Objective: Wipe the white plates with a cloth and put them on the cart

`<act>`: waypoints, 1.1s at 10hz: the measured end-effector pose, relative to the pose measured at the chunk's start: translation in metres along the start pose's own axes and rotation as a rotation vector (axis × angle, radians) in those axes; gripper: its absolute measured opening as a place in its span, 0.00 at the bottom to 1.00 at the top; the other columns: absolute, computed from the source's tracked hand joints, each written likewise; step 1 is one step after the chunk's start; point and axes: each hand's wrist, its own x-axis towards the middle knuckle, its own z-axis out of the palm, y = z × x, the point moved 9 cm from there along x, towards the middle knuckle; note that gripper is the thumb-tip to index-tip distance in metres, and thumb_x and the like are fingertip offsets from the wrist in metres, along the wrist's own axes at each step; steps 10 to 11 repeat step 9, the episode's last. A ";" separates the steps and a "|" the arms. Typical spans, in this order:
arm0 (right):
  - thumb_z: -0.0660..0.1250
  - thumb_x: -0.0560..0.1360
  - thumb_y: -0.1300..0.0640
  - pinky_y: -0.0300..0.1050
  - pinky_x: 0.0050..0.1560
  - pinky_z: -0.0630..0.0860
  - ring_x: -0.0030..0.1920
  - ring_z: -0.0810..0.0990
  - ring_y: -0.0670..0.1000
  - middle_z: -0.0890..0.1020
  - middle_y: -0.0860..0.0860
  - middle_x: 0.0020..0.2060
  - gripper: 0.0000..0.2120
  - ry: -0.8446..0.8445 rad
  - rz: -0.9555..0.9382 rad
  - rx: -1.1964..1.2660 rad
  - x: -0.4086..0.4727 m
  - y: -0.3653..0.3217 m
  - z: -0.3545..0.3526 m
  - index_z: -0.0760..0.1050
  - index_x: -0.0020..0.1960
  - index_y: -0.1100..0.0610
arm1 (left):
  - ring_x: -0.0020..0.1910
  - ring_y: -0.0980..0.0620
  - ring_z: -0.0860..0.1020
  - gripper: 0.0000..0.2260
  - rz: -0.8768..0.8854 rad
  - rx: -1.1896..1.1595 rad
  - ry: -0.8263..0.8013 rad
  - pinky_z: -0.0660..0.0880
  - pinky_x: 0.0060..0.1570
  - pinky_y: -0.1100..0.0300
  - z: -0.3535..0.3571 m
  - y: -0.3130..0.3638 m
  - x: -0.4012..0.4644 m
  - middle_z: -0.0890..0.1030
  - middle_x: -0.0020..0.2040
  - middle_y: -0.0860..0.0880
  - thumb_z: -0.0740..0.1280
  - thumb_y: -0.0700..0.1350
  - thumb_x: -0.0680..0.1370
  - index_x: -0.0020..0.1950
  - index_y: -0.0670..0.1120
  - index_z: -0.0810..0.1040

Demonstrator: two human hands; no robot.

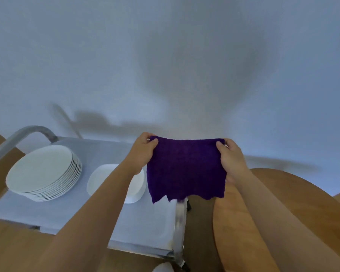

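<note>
A dark purple cloth (186,169) hangs spread out in the air in front of me. My left hand (143,152) pinches its upper left corner and my right hand (231,158) pinches its upper right corner. Below on the left stands a metal cart (47,216) with a grey top. A tall stack of white plates (45,171) sits on its far left part. A single white plate (98,181) lies beside the stack, partly hidden by my left forearm and the cloth.
The cart's curved metal handle (18,136) rises at the left. A round wooden table (302,213) fills the lower right. A white wall stands straight ahead, and wooden floor shows around the cart.
</note>
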 end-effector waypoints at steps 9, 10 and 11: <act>0.60 0.79 0.52 0.43 0.35 0.72 0.35 0.73 0.48 0.76 0.52 0.35 0.12 0.301 0.405 0.018 0.058 0.169 0.041 0.74 0.43 0.58 | 0.49 0.51 0.77 0.14 -0.349 -0.164 -0.063 0.75 0.48 0.59 0.117 -0.157 0.080 0.78 0.55 0.45 0.57 0.49 0.82 0.63 0.43 0.72; 0.60 0.79 0.52 0.43 0.35 0.72 0.35 0.73 0.48 0.76 0.52 0.35 0.12 0.301 0.405 0.018 0.058 0.169 0.041 0.74 0.43 0.58 | 0.49 0.51 0.77 0.14 -0.349 -0.164 -0.063 0.75 0.48 0.59 0.117 -0.157 0.080 0.78 0.55 0.45 0.57 0.49 0.82 0.63 0.43 0.72; 0.60 0.79 0.52 0.43 0.35 0.72 0.35 0.73 0.48 0.76 0.52 0.35 0.12 0.301 0.405 0.018 0.058 0.169 0.041 0.74 0.43 0.58 | 0.49 0.51 0.77 0.14 -0.349 -0.164 -0.063 0.75 0.48 0.59 0.117 -0.157 0.080 0.78 0.55 0.45 0.57 0.49 0.82 0.63 0.43 0.72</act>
